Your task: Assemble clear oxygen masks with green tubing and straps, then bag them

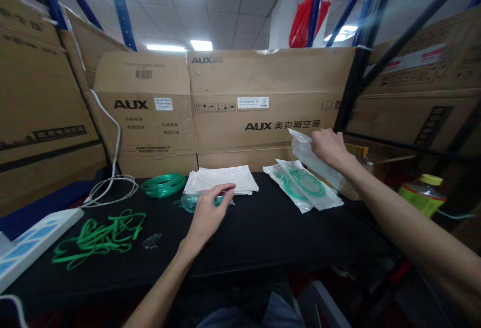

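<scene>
My right hand point(329, 148) is raised at the right, closed on the edge of a white translucent pouch point(306, 151) that hangs tilted. Below it, two clear-fronted pouches with coiled green tubing point(304, 182) overlap on the black table. My left hand point(210, 209) is in the middle, thumb and fingers apart, with nothing visible between them. Just behind it are translucent green plastic pieces point(188, 203), partly hidden by the hand, and a stack of flat white pouches point(221, 179). Coils of green tubing point(163, 185) lie left of that stack.
Tangled green elastic straps point(103, 238) and small clear pieces point(152, 241) lie at the left of the table point(263, 238). A white power strip point(37, 245) and a looped white cable point(116, 188) are farther left. Cardboard panels point(225, 77) wall the back; a yellow-capped bottle point(423, 195) stands right.
</scene>
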### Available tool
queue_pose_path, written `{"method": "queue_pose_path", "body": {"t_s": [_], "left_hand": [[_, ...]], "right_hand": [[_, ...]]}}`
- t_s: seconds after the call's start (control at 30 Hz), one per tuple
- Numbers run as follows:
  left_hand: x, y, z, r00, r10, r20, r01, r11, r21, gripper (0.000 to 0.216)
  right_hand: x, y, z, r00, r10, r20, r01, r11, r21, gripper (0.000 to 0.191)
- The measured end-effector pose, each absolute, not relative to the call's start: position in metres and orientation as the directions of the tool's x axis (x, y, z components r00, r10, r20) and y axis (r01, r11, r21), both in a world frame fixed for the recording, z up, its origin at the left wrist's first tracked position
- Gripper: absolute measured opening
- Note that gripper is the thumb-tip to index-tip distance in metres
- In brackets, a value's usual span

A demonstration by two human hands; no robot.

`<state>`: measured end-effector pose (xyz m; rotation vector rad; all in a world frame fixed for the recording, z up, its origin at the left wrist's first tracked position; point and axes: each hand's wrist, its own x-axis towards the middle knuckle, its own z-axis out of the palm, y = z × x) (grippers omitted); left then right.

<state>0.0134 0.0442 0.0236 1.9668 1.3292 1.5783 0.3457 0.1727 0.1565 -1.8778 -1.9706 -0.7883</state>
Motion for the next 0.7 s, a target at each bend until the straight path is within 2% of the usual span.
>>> {"method": "queue_pose_path", "body": {"t_s": [0.1,0.17,0.23,0.33,0.47,0.53,0.6,0.7], "left_hand": [[0.053,0.048,0.034,0.017,0.915,0.402,0.115,-0.402,0.909,0.031],[0.073,0.053,0.042,0.082,0.963,0.257,-0.146,-0.244,0.959,0.038],[0.087,0.059,0.049,0.164,0.972,0.165,-0.366,-0.096,0.926,0.044],[0.094,0.071,0.057,0.244,0.962,0.127,-0.585,0.041,0.810,0.049],[0.084,0.088,0.059,0.177,0.970,0.164,-0.664,-0.005,0.747,0.043],[0.075,0.094,0.057,0.128,0.973,0.191,-0.658,-0.061,0.750,0.036],[0.064,0.101,0.055,0.092,0.975,0.202,-0.650,-0.095,0.754,0.030],[0.046,0.114,0.054,0.032,0.976,0.214,-0.640,-0.145,0.755,0.025]], "right_hand": [[0.327,0.152,0.183,-0.213,0.790,0.575,0.966,0.082,0.245,0.021],[0.309,0.134,0.190,-0.302,0.769,0.564,0.944,0.159,0.290,0.020],[0.286,0.116,0.186,-0.394,0.735,0.552,0.912,0.236,0.336,0.020],[0.249,0.091,0.165,-0.568,0.623,0.538,0.819,0.361,0.446,0.019],[0.212,0.075,0.129,-0.684,0.491,0.540,0.729,0.477,0.490,0.021],[0.204,0.075,0.113,-0.705,0.430,0.564,0.700,0.550,0.455,0.021],[0.203,0.077,0.101,-0.689,0.350,0.635,0.663,0.659,0.356,0.018],[0.211,0.082,0.088,-0.500,0.248,0.830,0.532,0.844,0.068,0.019]]}}
